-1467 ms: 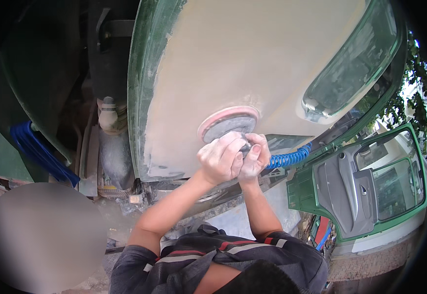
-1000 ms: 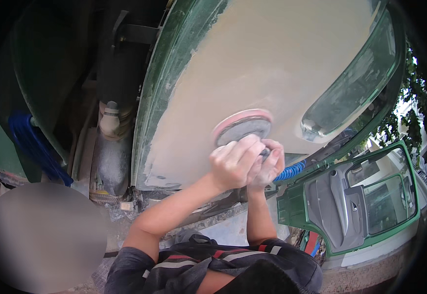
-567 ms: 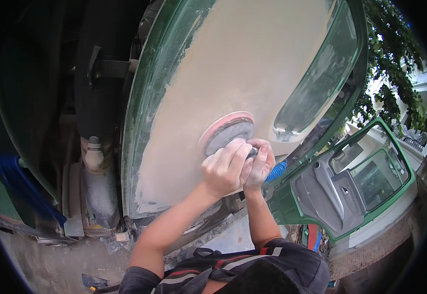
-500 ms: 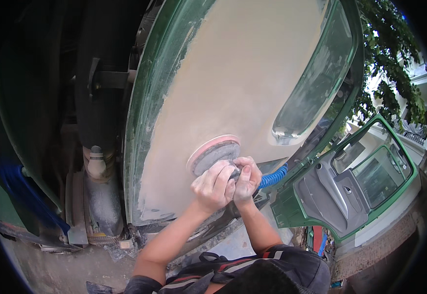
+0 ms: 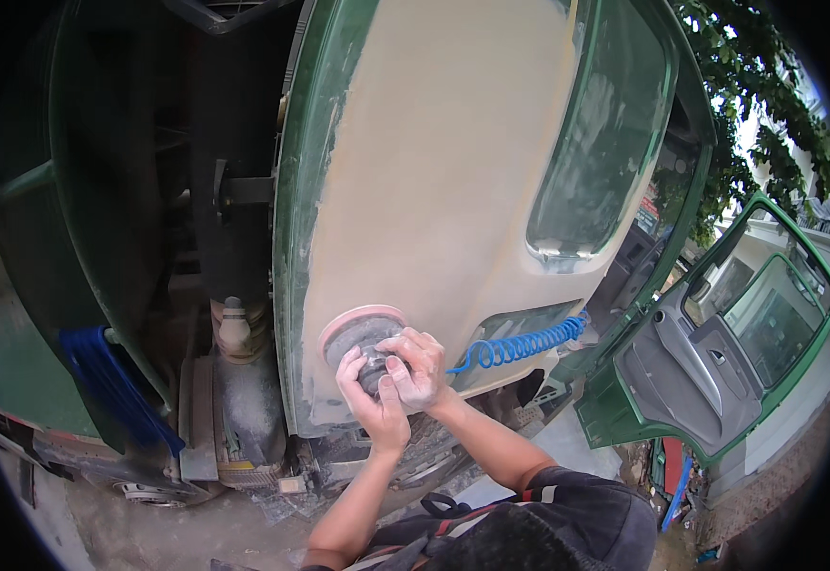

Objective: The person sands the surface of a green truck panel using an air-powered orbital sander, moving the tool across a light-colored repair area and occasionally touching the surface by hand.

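Observation:
Both my hands grip a dusty round disc sander (image 5: 353, 335) with a pinkish pad edge. Its pad lies against the lower left part of a beige, filler-coated panel (image 5: 434, 171) on a green vehicle cab. My left hand (image 5: 369, 404) wraps the sander's body from the left and below. From the right, my right hand (image 5: 417, 369) closes over it, with white dust on the fingers. A coiled blue air hose (image 5: 529, 343) runs off to the right from beside my right wrist. The hands partly hide the sander's body.
An opened green door (image 5: 710, 352) with grey trim hangs at the right. Windows (image 5: 605, 143) sit in the panel's right side. On the left are a dark pipe (image 5: 234, 228) and blue cloth (image 5: 115, 390). Debris lies on the ground; trees (image 5: 758, 105) stand at the upper right.
The sander and both hands have moved left and down across the panel. More of the blue coiled hose shows, stretched out to the right. The view has shifted slightly.

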Demonstrator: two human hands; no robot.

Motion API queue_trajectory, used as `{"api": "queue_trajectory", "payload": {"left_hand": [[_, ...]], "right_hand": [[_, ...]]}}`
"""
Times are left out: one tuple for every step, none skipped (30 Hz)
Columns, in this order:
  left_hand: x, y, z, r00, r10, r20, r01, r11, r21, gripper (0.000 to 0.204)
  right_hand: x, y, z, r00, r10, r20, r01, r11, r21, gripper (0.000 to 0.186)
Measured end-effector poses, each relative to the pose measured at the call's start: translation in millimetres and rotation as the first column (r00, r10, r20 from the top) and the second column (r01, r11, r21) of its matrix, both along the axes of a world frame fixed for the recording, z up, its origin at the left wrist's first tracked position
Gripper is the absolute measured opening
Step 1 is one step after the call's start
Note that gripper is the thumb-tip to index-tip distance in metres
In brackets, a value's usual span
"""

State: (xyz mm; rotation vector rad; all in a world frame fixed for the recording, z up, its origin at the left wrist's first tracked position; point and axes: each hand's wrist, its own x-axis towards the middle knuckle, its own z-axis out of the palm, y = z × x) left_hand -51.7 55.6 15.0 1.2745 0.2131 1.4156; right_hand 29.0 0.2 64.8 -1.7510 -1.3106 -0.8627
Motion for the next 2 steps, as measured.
{"api": "queue_trajectory", "payload": {"left_hand": [[-8.9,6.8,-2.9,0.997,-0.076,0.001,0.076,0.994,-0.080,0.034],[-16.1,8.4,-2.2,0.999,-0.054,-0.002,0.054,0.996,-0.070,0.034]], "right_hand": [[-5.0,3.7,-4.2,0.992,0.101,-0.078,-0.105,0.993,-0.047,0.023],[-11.9,8.7,-8.4,0.966,0.204,-0.159,-0.219,0.972,-0.085,0.032]]}}
